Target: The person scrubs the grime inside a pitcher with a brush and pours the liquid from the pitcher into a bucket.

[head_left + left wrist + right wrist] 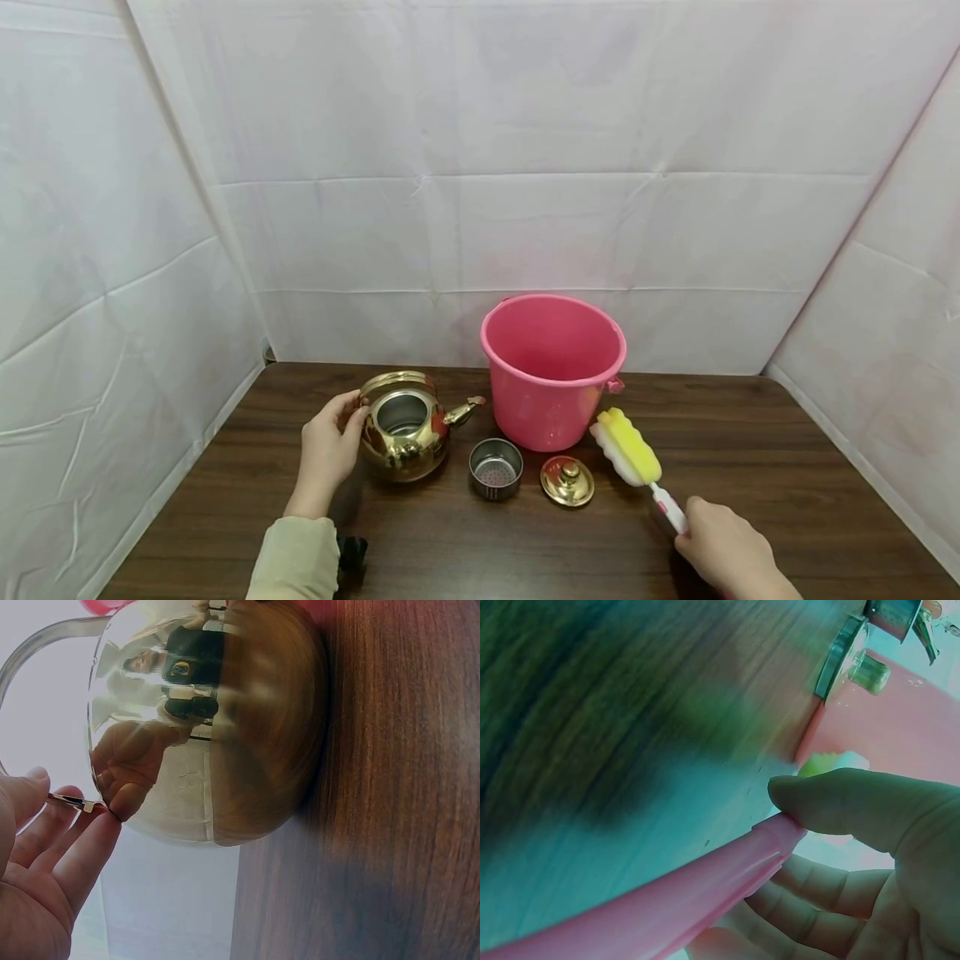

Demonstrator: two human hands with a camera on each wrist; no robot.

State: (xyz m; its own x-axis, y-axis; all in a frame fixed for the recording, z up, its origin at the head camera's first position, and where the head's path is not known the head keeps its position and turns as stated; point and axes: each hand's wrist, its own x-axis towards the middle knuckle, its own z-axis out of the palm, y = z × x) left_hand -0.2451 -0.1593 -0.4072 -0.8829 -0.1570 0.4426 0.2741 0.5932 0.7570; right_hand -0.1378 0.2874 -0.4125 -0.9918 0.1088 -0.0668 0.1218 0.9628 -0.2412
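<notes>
Brown table, kettle handle between left fingers, brush inside right fingers

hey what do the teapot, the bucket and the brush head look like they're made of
Teapot: probably metal, polished gold-coloured, as its wall gives mirror-like reflections. Bucket: likely plastic, smooth glossy pink, with a thick rounded rim. Brush head: looks like sponge foam, matte yellow and white, judging by its puffy, scalloped edge.

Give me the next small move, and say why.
Probably move the sponge brush toward the uncovered kettle: the right hand grips the sponge brush, the left hand holds the kettle, and the lid lies apart on the table, leaving the kettle open.
</notes>
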